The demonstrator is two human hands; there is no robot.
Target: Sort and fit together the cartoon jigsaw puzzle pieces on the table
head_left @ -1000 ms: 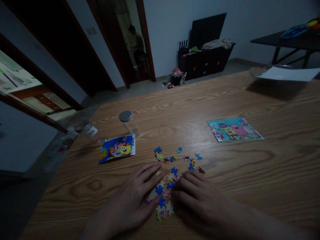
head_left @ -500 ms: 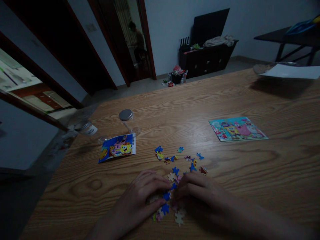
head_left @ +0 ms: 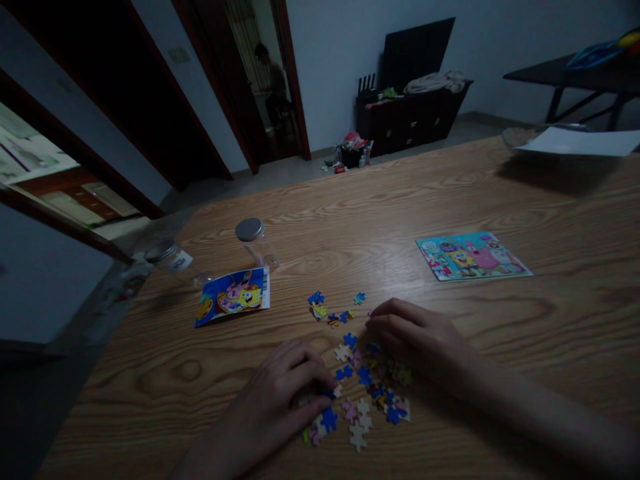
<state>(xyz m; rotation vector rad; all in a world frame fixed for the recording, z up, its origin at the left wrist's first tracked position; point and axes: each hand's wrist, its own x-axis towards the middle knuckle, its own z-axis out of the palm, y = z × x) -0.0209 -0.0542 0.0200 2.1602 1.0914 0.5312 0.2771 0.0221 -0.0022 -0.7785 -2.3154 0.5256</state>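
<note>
Loose jigsaw puzzle pieces (head_left: 365,375) lie in a scattered cluster in front of me, some picture side up, others pale side up. My left hand (head_left: 285,387) rests at the cluster's left side, thumb and fingers closed around a dark blue puzzle piece (head_left: 329,393). Over the upper right of the cluster, my right hand (head_left: 420,340) is curled, its fingertips pointing down at the pieces. A bit of pink shows by its index finger; what those fingers hold, if anything, is hidden. Several more pieces (head_left: 319,307) lie beyond my hands.
A blue cartoon picture card (head_left: 235,297) lies left, before two clear jars with metal lids (head_left: 250,230). Another cartoon card (head_left: 473,257) is on the right. White paper (head_left: 580,141) rests on a glass dish at the wooden table's (head_left: 320,220) far right. A person sits beyond the doorway.
My right hand has moved away from me and slightly right, from the middle of the cluster to its upper right, uncovering several pieces. My left hand stays nearly in place.
</note>
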